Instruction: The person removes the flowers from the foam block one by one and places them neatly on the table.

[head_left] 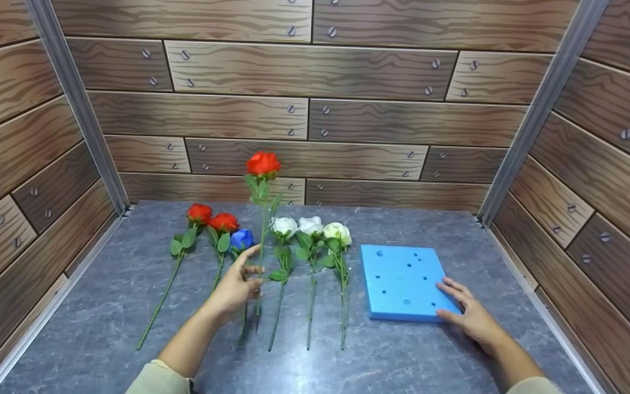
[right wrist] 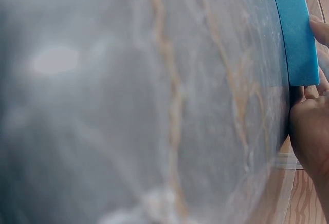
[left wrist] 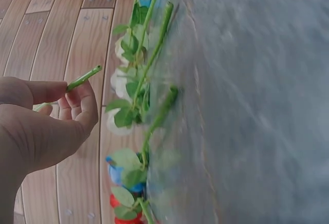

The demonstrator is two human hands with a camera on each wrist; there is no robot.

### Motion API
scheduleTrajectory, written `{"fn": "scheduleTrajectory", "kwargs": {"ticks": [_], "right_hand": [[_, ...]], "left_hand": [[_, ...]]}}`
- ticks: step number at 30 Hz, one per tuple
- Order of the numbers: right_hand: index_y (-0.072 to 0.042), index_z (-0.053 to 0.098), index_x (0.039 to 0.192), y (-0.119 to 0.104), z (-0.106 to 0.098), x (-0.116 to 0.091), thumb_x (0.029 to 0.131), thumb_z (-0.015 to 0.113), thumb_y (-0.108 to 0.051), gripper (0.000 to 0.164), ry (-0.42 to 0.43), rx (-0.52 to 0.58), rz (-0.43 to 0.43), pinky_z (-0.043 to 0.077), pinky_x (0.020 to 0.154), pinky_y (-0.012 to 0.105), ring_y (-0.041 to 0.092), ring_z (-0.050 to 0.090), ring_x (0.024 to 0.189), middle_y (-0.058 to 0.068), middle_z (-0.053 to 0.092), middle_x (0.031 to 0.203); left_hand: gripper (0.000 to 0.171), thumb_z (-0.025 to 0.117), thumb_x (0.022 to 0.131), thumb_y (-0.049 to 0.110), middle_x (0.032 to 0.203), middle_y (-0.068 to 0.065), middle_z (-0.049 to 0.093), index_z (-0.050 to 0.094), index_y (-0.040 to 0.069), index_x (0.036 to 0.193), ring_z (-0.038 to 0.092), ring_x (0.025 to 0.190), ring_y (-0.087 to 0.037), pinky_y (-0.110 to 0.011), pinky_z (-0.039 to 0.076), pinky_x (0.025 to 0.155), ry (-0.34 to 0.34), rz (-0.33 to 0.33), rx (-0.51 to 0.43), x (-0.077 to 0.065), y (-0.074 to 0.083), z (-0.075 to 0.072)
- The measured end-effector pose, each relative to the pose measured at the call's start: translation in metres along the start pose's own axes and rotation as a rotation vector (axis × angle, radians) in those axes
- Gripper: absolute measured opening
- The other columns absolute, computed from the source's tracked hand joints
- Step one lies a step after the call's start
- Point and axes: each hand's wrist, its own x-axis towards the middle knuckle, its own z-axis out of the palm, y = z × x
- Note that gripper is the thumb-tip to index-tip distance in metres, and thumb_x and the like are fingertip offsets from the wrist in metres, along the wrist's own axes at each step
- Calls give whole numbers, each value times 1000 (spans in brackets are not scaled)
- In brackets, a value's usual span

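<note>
My left hand (head_left: 234,287) pinches a red rose (head_left: 263,164) by the lower stem, with the bloom upright above the table. In the left wrist view, the cut stem end (left wrist: 85,77) pokes out between thumb and fingers. On the table by that hand lie two more red roses (head_left: 223,221), a blue rose (head_left: 242,239), partly hidden, and three white roses (head_left: 310,225). My right hand (head_left: 473,317) holds the near right corner of a flat blue foam block (head_left: 402,282) with holes in its top. The right wrist view shows the block's side (right wrist: 298,34) and part of that hand.
The grey marbled tabletop (head_left: 315,372) bears everything. Wood-plank-patterned walls (head_left: 315,115) stand behind it and on both sides, with metal strips at the corners. The lying flowers point their blooms toward the back wall, stems toward me.
</note>
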Motion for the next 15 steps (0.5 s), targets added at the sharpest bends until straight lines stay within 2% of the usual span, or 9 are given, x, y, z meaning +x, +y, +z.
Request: {"fn": "scheduleTrajectory", "kwargs": {"ticks": [7, 12, 15], "right_hand": [[2, 42, 163, 0, 0, 1, 98, 81, -18, 79, 4, -16, -1, 2, 135, 71, 52, -2, 168, 21, 16, 180], [2, 41, 164, -1, 0, 1, 98, 81, -18, 80, -1, -20, 10, 3, 135, 71, 52, -2, 168, 21, 16, 180], [2, 41, 164, -1, -1, 0, 98, 81, -18, 80, -2, -20, 14, 4, 135, 70, 52, 0, 168, 21, 17, 180]], "left_hand": [[80, 54, 103, -14, 138, -25, 57, 32, 22, 171, 56, 91, -22, -36, 58, 77, 31, 7, 25, -9, -8, -22], [80, 53, 105, -13, 139, -24, 56, 30, 25, 172, 55, 94, -22, -33, 57, 78, 40, -23, 43, -15, -10, -41], [80, 52, 105, -13, 144, -28, 55, 29, 22, 173, 54, 92, -21, -31, 58, 77, 44, -22, 61, -18, -11, -53]]}}
